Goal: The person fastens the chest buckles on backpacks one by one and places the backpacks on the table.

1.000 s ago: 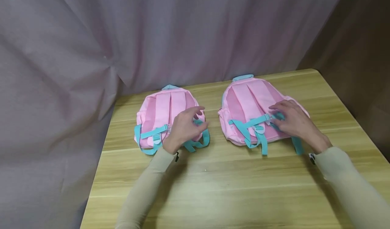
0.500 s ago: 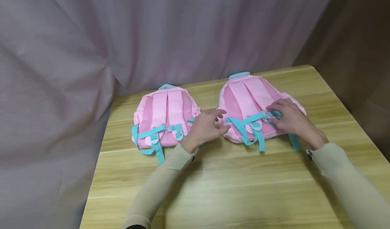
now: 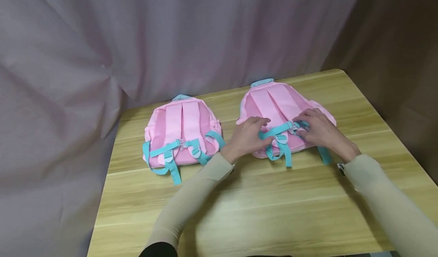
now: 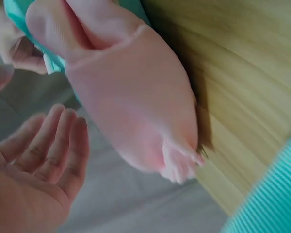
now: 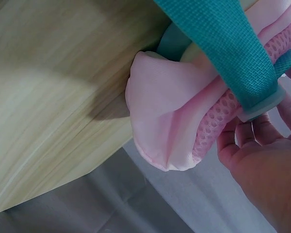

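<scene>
Two pink backpacks lie back side up on the wooden table, the left backpack (image 3: 174,131) and the right backpack (image 3: 267,105). Both have teal webbing straps with clear buckles. My right hand (image 3: 321,131) pinches the teal chest strap (image 3: 301,124) of the right backpack, close to the joined clear buckle (image 3: 292,127). In the right wrist view, fingers (image 5: 262,131) curl beside a slider on wide teal webbing. My left hand (image 3: 247,137) hovers over that backpack's lower left, thumb and fingers spread around the strap. The left wrist view shows its fingers (image 4: 53,145) apart from the fabric.
The wooden table (image 3: 267,203) extends toward the front. A grey curtain (image 3: 191,36) hangs behind its back edge and along the left. A darker drape (image 3: 397,59) is at the right. The left backpack's teal straps (image 3: 171,169) trail onto the tabletop.
My left hand has moved right, from above the left backpack to the right backpack's strap. My right hand stays at its strap. The head view has shifted slightly.
</scene>
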`<state>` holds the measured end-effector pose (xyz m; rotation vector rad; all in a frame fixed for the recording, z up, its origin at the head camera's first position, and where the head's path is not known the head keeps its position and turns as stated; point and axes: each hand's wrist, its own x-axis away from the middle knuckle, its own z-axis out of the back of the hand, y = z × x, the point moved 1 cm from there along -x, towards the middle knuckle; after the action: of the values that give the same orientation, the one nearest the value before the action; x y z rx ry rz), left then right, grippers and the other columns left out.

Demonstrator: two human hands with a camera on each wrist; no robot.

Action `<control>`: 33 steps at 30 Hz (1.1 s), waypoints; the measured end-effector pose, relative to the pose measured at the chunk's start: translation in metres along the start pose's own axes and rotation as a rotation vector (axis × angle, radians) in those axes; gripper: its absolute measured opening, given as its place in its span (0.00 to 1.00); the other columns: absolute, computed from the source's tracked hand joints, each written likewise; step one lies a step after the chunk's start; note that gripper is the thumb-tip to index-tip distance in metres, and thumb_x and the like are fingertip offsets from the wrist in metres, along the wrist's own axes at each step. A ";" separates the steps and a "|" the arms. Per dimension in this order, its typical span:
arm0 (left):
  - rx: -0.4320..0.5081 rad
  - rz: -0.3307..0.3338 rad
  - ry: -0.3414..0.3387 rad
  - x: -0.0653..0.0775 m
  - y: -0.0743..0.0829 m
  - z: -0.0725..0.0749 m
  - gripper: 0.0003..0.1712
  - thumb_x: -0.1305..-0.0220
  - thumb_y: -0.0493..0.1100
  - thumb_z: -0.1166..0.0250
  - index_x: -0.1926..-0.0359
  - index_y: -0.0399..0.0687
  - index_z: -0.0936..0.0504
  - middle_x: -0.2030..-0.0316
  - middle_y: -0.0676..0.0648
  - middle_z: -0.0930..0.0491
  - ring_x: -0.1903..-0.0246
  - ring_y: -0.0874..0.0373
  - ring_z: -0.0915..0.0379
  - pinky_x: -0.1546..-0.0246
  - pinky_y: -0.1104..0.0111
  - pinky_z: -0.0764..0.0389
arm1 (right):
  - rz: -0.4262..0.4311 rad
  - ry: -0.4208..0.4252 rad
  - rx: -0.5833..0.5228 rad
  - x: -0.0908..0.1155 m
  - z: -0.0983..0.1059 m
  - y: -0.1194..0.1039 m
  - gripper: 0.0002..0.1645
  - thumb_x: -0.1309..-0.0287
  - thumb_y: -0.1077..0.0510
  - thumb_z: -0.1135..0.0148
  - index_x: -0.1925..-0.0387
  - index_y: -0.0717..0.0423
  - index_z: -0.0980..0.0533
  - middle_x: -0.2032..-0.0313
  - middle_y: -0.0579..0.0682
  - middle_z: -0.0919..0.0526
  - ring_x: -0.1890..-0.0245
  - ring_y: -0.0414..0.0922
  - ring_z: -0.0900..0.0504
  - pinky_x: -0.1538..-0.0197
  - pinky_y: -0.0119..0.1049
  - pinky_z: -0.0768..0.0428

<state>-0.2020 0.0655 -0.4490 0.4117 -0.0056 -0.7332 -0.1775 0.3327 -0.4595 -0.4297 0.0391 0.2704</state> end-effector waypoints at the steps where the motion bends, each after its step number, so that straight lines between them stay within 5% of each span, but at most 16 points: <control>1: -0.005 0.001 0.003 -0.003 0.002 -0.002 0.35 0.29 0.59 0.28 0.28 0.51 0.20 0.36 0.50 0.13 0.33 0.55 0.19 0.40 0.63 0.13 | 0.002 -0.001 0.005 -0.001 0.000 0.000 0.24 0.40 0.63 0.25 0.43 0.68 0.16 0.44 0.70 0.16 0.40 0.68 0.23 0.33 0.68 0.28; 11: -0.161 -0.009 -0.012 -0.035 0.025 -0.022 0.30 0.25 0.61 0.33 0.32 0.50 0.17 0.39 0.50 0.12 0.42 0.56 0.16 0.45 0.67 0.13 | -0.009 -0.043 -0.019 -0.004 0.000 0.002 0.24 0.37 0.63 0.25 0.41 0.67 0.16 0.44 0.69 0.17 0.40 0.67 0.24 0.33 0.67 0.28; 20: -0.167 0.013 -0.011 -0.046 0.038 -0.036 0.20 0.25 0.61 0.32 0.43 0.55 0.12 0.53 0.55 0.10 0.54 0.60 0.16 0.60 0.67 0.12 | 0.011 -0.044 -0.036 -0.005 0.001 0.002 0.20 0.36 0.64 0.26 0.45 0.70 0.15 0.47 0.69 0.16 0.42 0.66 0.23 0.35 0.66 0.26; 33: -0.192 0.038 0.022 -0.053 0.043 -0.046 0.23 0.23 0.61 0.34 0.35 0.59 0.14 0.46 0.56 0.08 0.48 0.60 0.11 0.57 0.66 0.09 | 0.050 -0.029 -0.044 -0.006 0.000 0.005 0.16 0.36 0.65 0.26 0.49 0.68 0.15 0.47 0.67 0.14 0.41 0.66 0.20 0.33 0.66 0.25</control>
<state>-0.2069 0.1455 -0.4687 0.2358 0.0774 -0.6847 -0.1847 0.3351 -0.4612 -0.4686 0.0153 0.3270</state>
